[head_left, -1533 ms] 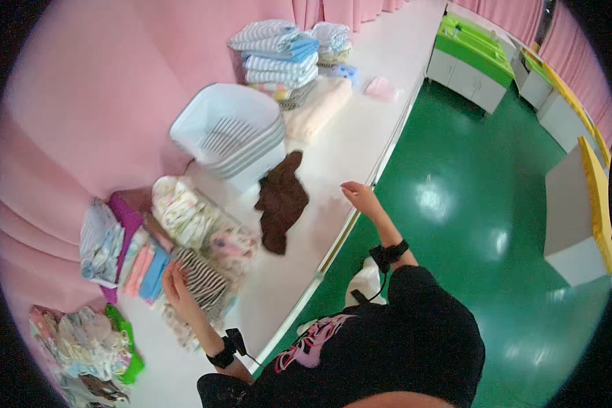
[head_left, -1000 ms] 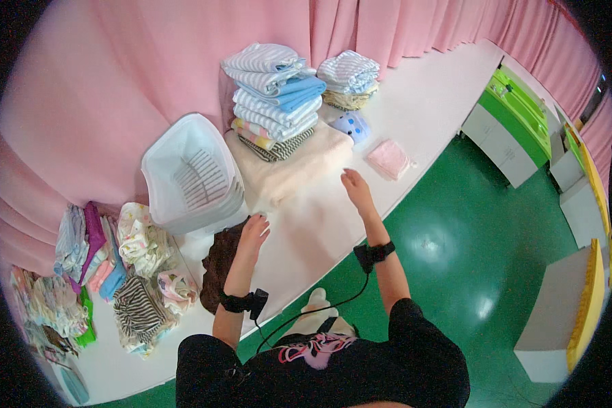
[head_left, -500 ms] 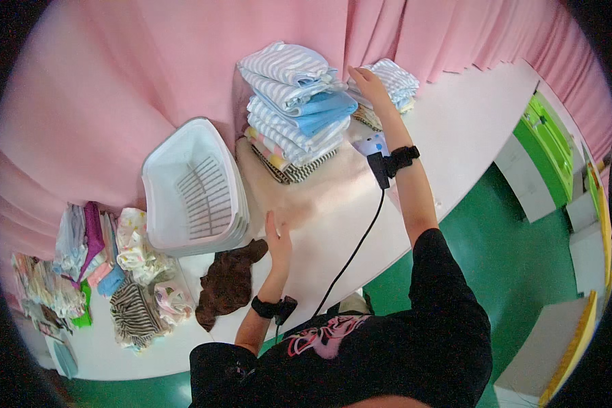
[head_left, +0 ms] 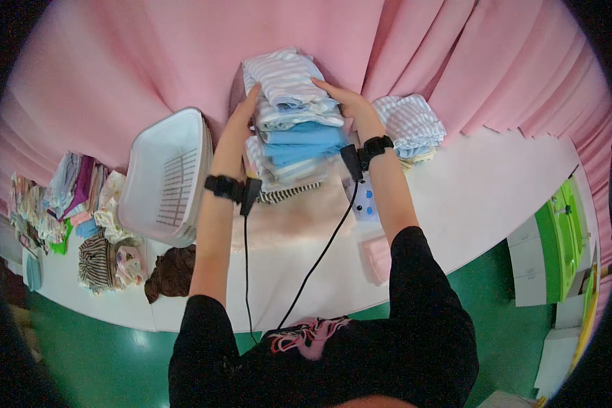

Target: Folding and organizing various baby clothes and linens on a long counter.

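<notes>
At the lower centre of the frame, two black sleeves extend forward over the near edge of a white table. A brown cloth lies crumpled to the left of the left forearm; a pink folded item lies near the right sleeve. Black cables hang from the wrist straps; keep them clear of the cloth.

Beyond these, at centre, a peach cloth lies flat under the stack of folded clothes. The stack stands at upper centre, its layers uneven, and appears liable to slide. For steady handling, apply equal pressure from both sides, keep the layers level and support the lower folds, not the top piece alone.

Pose: both arms reach forward nearly straight, hands flanking the upper layers. The left hand is extended along the left side, fingers straight and unclenched; firm contact cannot be confirmed. The right hand angles inward, fingers extended, tips at the right edge of the top garment, not clenched.

Farther right stands a smaller checked pile; pink curtains close the background.
</notes>
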{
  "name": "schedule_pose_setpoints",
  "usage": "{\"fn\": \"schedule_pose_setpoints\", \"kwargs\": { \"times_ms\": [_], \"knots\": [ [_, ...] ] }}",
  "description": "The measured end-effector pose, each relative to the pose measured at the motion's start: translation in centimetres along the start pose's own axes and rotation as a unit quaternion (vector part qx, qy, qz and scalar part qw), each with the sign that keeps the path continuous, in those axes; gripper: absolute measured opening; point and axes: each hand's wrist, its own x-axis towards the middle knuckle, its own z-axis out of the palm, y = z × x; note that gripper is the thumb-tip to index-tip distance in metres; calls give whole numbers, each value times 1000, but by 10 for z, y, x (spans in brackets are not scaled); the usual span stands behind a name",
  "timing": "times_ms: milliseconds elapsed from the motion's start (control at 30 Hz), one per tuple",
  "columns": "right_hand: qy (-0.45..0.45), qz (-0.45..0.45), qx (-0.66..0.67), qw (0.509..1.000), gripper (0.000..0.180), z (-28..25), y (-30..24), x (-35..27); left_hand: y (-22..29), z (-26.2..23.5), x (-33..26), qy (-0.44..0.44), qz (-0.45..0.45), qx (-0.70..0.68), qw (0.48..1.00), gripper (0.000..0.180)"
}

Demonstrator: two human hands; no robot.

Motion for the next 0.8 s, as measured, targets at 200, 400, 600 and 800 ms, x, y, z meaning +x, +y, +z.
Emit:
{"fn": "schedule_pose_setpoints", "kwargs": {
  "times_ms": [200, 400, 600, 800],
  "knots": [
    [54, 81, -21, 995, 77, 7, -12, -13, 17, 16, -16, -72, -24, 19, 997, 89],
    [95, 3, -129, 987, 98, -36, 9, 41, 5, 18, 19, -116, 4, -17, 993, 86],
    [110, -28, -206, 972, 75, -13, -1, 33, -2, 2, 22, -66, 69, -42, 995, 84],
    [133, -58, -193, 970, 98, -9, -7, 22, 6, 17, 2, -51, 81, -83, 992, 74]
  ]
}}
